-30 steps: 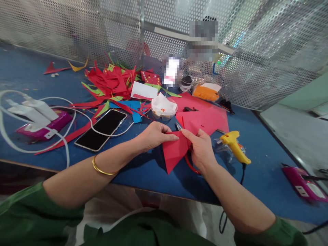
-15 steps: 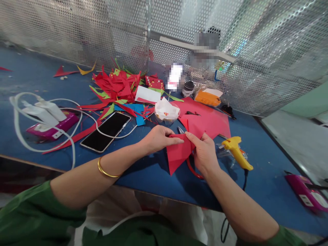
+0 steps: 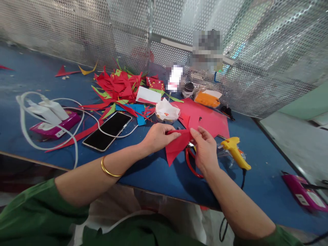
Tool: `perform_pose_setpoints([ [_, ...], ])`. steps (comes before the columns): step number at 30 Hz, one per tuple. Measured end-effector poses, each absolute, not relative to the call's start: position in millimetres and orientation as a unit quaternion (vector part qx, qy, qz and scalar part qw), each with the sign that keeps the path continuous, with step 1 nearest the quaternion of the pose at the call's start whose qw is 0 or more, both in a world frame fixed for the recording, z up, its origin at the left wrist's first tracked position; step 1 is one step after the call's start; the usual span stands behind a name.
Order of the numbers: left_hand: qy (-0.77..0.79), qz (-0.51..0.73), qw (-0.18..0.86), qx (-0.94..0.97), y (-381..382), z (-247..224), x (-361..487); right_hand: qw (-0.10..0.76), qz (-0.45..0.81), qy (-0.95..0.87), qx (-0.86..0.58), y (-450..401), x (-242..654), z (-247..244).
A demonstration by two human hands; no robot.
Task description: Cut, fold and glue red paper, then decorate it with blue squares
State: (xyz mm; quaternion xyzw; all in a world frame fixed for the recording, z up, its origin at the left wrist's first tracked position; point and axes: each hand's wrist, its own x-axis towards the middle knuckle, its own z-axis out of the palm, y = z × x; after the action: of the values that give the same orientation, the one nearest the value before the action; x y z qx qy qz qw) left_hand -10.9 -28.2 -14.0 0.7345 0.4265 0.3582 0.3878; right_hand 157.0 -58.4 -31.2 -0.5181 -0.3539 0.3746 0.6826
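Note:
A folded piece of red paper (image 3: 176, 146) hangs between my two hands above the blue table. My left hand (image 3: 159, 137) pinches its left part between thumb and fingers. At its upper right corner, the thumb and fingertips of my right hand (image 3: 205, 148) are closed on the paper. Red-handled scissors (image 3: 189, 163) lie beneath the paper and right hand, their blades mostly hidden. Just behind my hands a large red sheet (image 3: 212, 119) lies flat. A small bowl (image 3: 167, 114) with white paper in it stands beyond my left hand.
A yellow glue gun (image 3: 235, 152) lies to the right. On the left are a black-screened phone (image 3: 107, 131), white cables and a purple power strip (image 3: 55, 128). Red and green paper scraps (image 3: 119, 83) heap near the perforated metal screen (image 3: 123, 34). Another purple strip (image 3: 303, 193) is far right.
The red paper has been turned and folded along its top, and its lower point has risen slightly. My right hand's fingers have shifted at the corner. More of the scissors shows.

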Motion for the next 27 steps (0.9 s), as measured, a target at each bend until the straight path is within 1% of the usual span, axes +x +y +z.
perform_pose_setpoints([
  [2,0.44,0.383,0.316,0.748,-29,-13,-12,0.719,0.258,-0.366,-0.532,-55,165,-30],
  [4,0.439,0.401,0.246,0.765,-30,-14,-13,0.718,0.122,-0.424,-0.538,-59,172,-21],
  [5,0.427,0.409,0.216,0.777,-31,-15,-13,0.697,0.043,-0.472,-0.538,-63,173,-15],
  [7,0.389,0.424,0.169,0.8,-32,-18,-13,0.625,-0.077,-0.582,-0.515,-74,170,-1],
  [9,0.355,0.436,0.138,0.815,-32,-21,-13,0.559,-0.129,-0.673,-0.468,-85,162,11],
  [12,0.324,0.442,0.114,0.828,-32,-24,-14,0.47,-0.138,-0.768,-0.413,-89,144,19],
  [15,0.317,0.443,0.11,0.831,-32,-26,-15,0.44,-0.096,-0.795,-0.407,-82,129,18],
  [18,0.332,0.45,0.121,0.82,-32,-27,-14,0.46,-0.031,-0.786,-0.412,-74,121,12],
  [21,0.307,0.463,0.129,0.821,-32,-29,-13,0.496,0.019,-0.762,-0.415,-71,118,7],
  [27,0.27,0.462,0.052,0.843,-28,-34,-11,0.52,0.024,-0.741,-0.424,-74,114,4],
])
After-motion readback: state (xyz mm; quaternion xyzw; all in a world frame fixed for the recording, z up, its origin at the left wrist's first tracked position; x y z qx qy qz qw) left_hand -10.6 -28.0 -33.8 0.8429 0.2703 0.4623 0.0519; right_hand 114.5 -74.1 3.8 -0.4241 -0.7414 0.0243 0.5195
